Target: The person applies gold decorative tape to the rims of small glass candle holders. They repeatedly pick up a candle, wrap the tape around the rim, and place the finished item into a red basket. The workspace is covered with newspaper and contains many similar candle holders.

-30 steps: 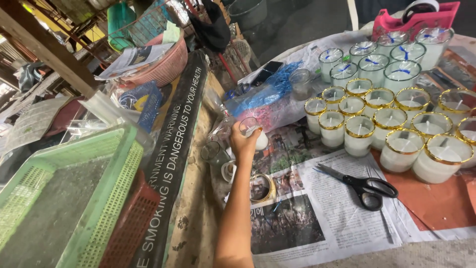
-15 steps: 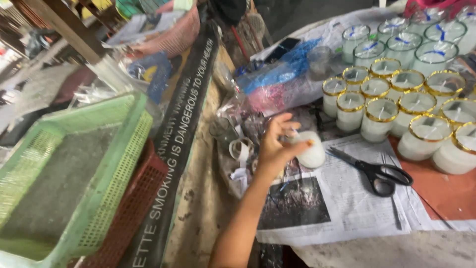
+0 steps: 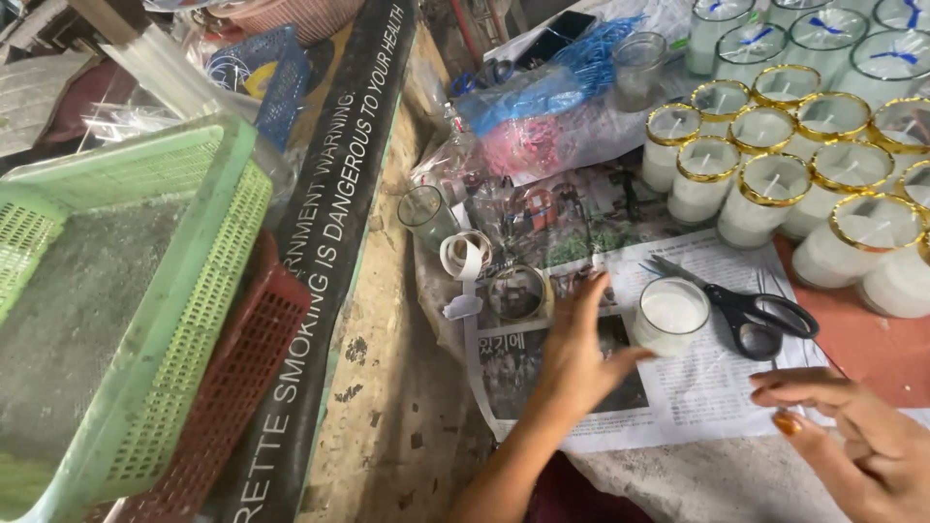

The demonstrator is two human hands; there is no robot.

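Note:
My left hand (image 3: 579, 351) rests on the newspaper (image 3: 678, 397) with fingers spread, its thumb reaching the base of a small plain glass candle (image 3: 668, 316) filled with white wax. The candle stands upright beside black-handled scissors (image 3: 751, 312). At the lower right, my right hand (image 3: 845, 434) hovers with loosely curled, parted fingers and holds nothing. Two tape rolls (image 3: 518, 291) lie just beyond my left hand, and an empty glass (image 3: 426, 213) stands behind them.
Several gold-rimmed glass candles (image 3: 775, 145) crowd the right side, with taller glasses behind. Bags of blue and pink bits (image 3: 542, 107) lie at the back. A green plastic basket (image 3: 194, 291) sits on a red one (image 3: 242, 378) at left, beside a black banner (image 3: 329, 252).
My left hand carried the plain glass candle from the back toward me, set it on the newspaper by the scissors and opened. My right hand has come into view.

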